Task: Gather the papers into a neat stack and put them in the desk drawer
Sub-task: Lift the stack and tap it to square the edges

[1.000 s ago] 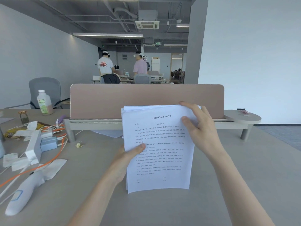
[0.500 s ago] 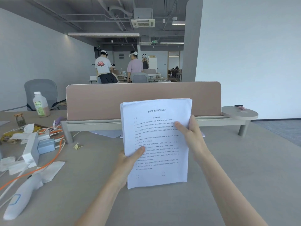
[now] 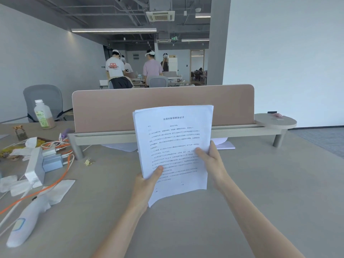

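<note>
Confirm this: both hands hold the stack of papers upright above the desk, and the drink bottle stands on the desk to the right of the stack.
Wrong side. In the head view the drink bottle stands to the left of the stack of papers. The rest holds: the left hand and right hand hold it upright above the desk.

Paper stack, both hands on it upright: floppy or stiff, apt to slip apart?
Probably fairly stiff as a bundle: the paper stack stands upright above the left hand and right hand. Sheets likely slide: top edges look stepped. Bottom corner curls, so single sheets seem floppy.
</note>
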Demonstrator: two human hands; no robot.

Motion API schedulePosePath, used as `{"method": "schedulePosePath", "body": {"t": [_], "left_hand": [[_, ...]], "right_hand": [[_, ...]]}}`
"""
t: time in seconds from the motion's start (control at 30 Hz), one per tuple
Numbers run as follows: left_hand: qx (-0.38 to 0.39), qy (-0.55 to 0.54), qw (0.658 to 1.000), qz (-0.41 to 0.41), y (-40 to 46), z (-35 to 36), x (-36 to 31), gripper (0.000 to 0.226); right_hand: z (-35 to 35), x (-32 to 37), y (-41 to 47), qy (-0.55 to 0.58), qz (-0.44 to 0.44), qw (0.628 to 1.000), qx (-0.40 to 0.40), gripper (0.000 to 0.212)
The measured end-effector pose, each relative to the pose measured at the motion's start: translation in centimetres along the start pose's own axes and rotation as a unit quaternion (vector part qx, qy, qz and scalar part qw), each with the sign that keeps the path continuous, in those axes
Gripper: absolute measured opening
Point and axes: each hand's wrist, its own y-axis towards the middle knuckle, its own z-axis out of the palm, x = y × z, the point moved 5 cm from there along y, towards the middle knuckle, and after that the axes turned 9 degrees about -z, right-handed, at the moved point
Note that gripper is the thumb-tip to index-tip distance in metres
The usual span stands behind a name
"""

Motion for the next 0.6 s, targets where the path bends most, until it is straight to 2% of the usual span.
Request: {"method": "schedulePosePath", "body": {"t": [0.13, 0.4, 0.6], "left_hand": [[0.002, 0.023, 1.000, -0.009, -0.1, -0.1, 1.4, 0.008], [0.013, 0.008, 1.000, -0.010, 0.8, 0.0, 1.9, 0.008], [0.018, 0.011, 0.999, -0.041, 1.0, -0.3, 1.8, 0.011]], "right_hand": [[0.4, -3.5, -0.8, -0.050, 0.017, 0.998, 0.024, 0.036], [0.2, -6.3, -1.3, -0.098, 0.031, 0.995, 0.017, 0.035], [0.2, -6.4, -2.2, -0.114, 0.053, 0.992, -0.024, 0.030]]}}
